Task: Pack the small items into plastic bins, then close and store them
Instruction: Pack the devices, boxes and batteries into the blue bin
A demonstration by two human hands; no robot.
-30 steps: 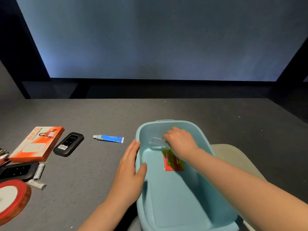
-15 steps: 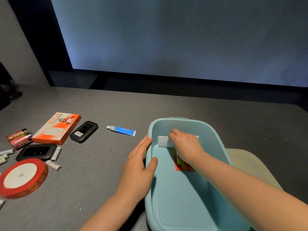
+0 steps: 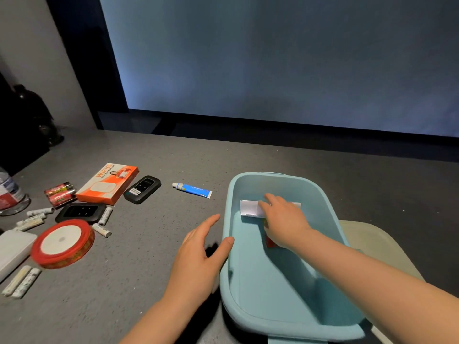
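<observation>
A light blue plastic bin (image 3: 285, 324) stands on the grey table in front of me. My right hand (image 3: 283, 219) reaches into it and its fingers curl over a white box (image 3: 248, 208) at the bin's far end. A red and green pack (image 3: 270, 242) lies on the bin floor, mostly hidden under that hand. My left hand (image 3: 198, 256) hovers open beside the bin's left wall, thumb at the rim. A beige lid (image 3: 372, 242) lies under the bin's right side.
Left of the bin lie a blue tube (image 3: 192, 189), an orange box (image 3: 109, 182), two black devices (image 3: 142, 186) (image 3: 79, 211), a red ribbon spool (image 3: 63, 242), a battery pack (image 3: 59, 193), several loose batteries (image 3: 100, 229), a white box (image 3: 12, 249) and a water bottle (image 3: 10, 192).
My view has swung left, showing more items. My right hand turned the white box broadside at the bin's far end. My left hand's fingers lifted slightly off the rim.
</observation>
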